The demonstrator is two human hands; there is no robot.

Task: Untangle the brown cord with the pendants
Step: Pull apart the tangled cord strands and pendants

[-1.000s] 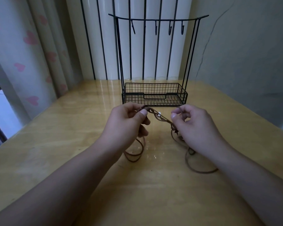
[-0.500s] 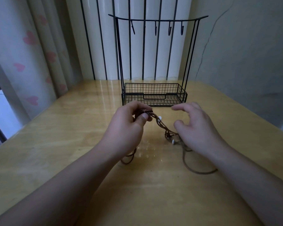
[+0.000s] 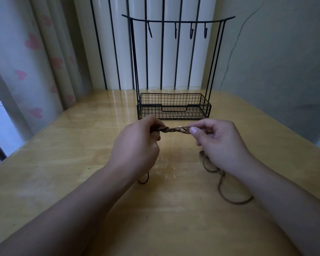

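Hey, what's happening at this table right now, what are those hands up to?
A person is working on a tangled brown cord over a wooden table. The left hand grips one end of a twisted stretch and the right hand pinches the other, holding it taut between them just in front of a black wire rack. A small pale pendant shows in the twist. Loose loops of the cord trail onto the table below both hands. It is not yet untangled.
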